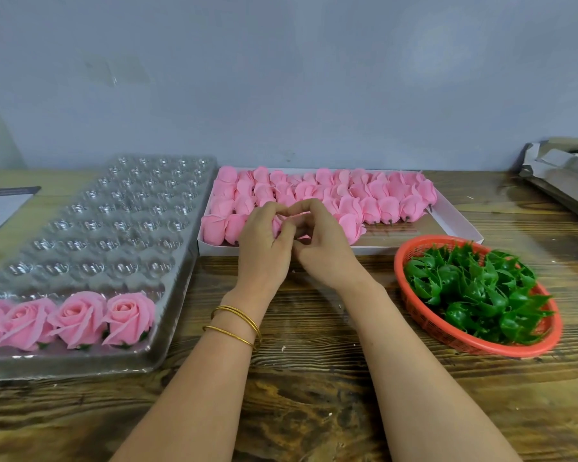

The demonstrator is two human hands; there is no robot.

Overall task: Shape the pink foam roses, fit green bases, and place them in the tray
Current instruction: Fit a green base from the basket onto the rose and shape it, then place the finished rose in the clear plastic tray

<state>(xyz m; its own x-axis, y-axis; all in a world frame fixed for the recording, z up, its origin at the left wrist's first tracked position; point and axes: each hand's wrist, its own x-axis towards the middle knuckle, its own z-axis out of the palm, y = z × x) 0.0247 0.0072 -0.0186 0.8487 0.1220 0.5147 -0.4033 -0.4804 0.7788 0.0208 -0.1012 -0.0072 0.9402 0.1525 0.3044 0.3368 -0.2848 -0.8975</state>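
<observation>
My left hand (264,241) and my right hand (321,241) meet at the middle of the table, fingers curled round one pink foam rose (297,215) that is mostly hidden between them. Just behind the hands, a white box (461,225) holds several closed pink rose buds (374,195). A clear plastic tray (121,221) with round cells lies at the left; several finished open roses (77,320) with green bases fill its near row. At the right, a red oval basket (424,320) is full of green plastic bases (474,288).
The work surface is a wooden table (301,388) against a grey wall. A printed sheet (0,208) lies at the far left edge. Grey flattened packaging (564,175) sits at the far right back corner. Two gold bangles circle my left wrist.
</observation>
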